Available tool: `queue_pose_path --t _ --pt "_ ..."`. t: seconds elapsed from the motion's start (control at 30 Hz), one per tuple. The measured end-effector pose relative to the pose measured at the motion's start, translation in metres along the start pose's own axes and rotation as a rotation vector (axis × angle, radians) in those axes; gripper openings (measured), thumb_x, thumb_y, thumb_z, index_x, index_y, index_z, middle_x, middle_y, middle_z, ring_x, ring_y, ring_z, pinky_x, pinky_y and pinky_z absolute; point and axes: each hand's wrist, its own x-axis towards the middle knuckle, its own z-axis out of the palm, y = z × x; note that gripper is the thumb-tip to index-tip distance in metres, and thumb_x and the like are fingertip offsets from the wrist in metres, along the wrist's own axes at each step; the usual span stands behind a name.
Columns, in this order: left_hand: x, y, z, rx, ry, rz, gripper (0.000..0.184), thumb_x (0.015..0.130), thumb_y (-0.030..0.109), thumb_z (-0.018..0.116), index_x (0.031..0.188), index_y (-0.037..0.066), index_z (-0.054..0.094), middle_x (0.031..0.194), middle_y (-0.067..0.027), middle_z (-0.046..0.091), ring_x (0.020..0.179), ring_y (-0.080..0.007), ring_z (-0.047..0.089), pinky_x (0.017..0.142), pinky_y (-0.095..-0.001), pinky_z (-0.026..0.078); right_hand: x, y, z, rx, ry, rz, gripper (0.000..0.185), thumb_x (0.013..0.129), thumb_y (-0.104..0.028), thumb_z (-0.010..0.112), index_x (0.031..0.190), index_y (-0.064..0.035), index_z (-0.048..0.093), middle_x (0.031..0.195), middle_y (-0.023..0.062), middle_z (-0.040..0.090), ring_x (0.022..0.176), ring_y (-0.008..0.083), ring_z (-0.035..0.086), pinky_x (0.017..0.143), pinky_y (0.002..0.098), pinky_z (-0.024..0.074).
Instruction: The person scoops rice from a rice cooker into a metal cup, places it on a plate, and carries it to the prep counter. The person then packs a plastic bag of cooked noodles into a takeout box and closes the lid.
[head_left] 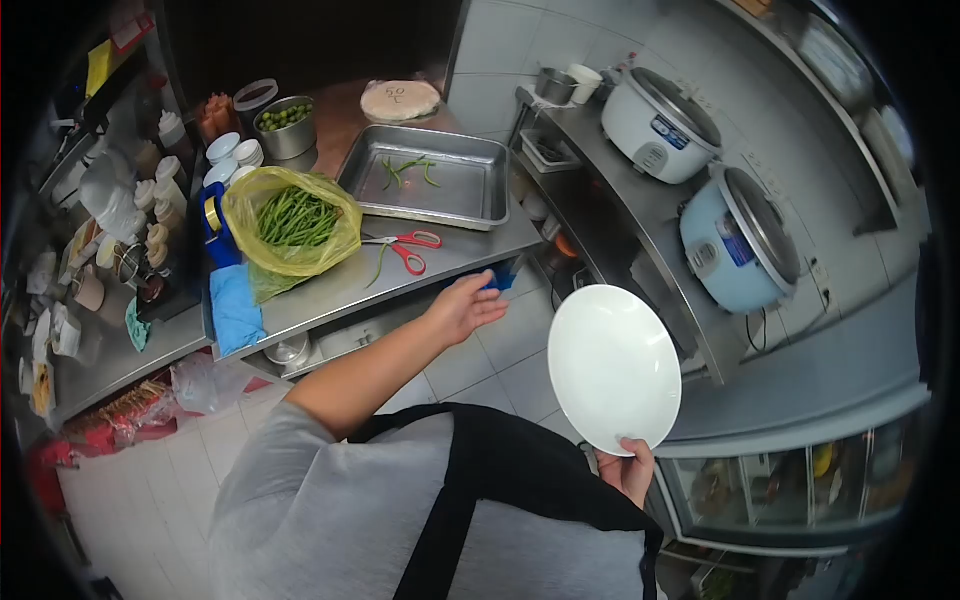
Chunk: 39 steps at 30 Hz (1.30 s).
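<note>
A white oval plate point(614, 368) is tilted upright on the right, its lower edge gripped by my right hand point(630, 472). My left hand point(468, 308) reaches forward with its fingers apart and holds nothing, just off the steel table's point(330, 290) front edge. Near it on the table lie red-handled scissors point(412, 250). Behind them a steel tray point(430, 180) holds several green beans point(408, 170). A yellow plastic bag point(345, 235) full of green beans stands open on the left of the tray.
Two rice cookers point(662, 125) point(738, 240) stand on the right shelf. A pot point(285, 128) of green fruit and a blue cloth point(237, 308) are on the table. Bottles point(170, 180) crowd the left counter. A glass-fronted cabinet point(790, 485) is at lower right.
</note>
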Motion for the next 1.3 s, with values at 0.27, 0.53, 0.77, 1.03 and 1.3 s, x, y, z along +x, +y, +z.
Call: queue_pose_path --t 0.27,0.53,0.77,1.03,1.3 --pt "0.154 0.031 0.046 2.134 0.41 0.903 0.09 0.07 0.024 0.075 0.145 0.012 0.026 0.154 -0.0179 0.008 0.142 -0.0351 0.014 0.107 -0.0547 0.027 0.18 -0.046 -0.03 -0.053 0.031 0.116 0.065 0.069 -0.003 0.055 0.132 0.0004 0.038 0.122 0.0169 0.053 0.113 0.0349 0.055 0.094 0.0489 0.0487" --pt "0.201 0.071 0.011 2.339 0.571 0.825 0.07 0.076 0.009 0.055 0.143 0.016 0.035 0.094 -0.0085 0.064 0.09 -0.0236 0.057 0.085 -0.0398 0.042 0.404 -0.075 -0.009 -0.485 -0.196 0.45 0.039 0.074 -0.015 0.058 0.109 0.0031 0.056 0.096 0.0162 0.065 0.083 0.0295 0.065 0.075 0.0395 0.0539" --pt "0.114 0.114 -0.016 2.323 0.718 0.525 0.057 0.074 0.002 0.054 0.129 0.015 0.048 0.086 -0.0092 0.064 0.093 -0.0269 0.059 0.097 -0.0388 0.039 0.513 -0.031 0.037 -0.575 -0.637 0.698 0.047 0.078 -0.007 0.053 0.121 0.009 0.045 0.11 0.0189 0.059 0.098 0.0306 0.06 0.084 0.0413 0.05" --pt "0.07 0.15 -0.059 2.488 0.866 0.204 0.032 0.081 0.01 0.05 0.112 0.015 0.055 0.086 -0.0079 0.064 0.092 -0.027 0.061 0.105 -0.0444 0.034 0.532 0.022 0.068 -0.455 -0.753 0.982 0.056 0.08 -0.002 0.048 0.134 0.0047 0.036 0.128 0.0209 0.05 0.117 0.034 0.052 0.104 0.0478 0.0363" --pt "0.03 0.179 -0.136 2.538 1.023 0.283 0.028 0.082 0.01 0.046 0.108 0.013 0.058 0.087 -0.0072 0.061 0.096 -0.0239 0.06 0.11 -0.044 0.028 0.512 0.048 0.087 -0.502 -0.605 0.814 0.051 0.087 -0.005 0.047 0.135 0.0036 0.031 0.127 0.0209 0.049 0.114 0.0362 0.054 0.093 0.0487 0.0479"
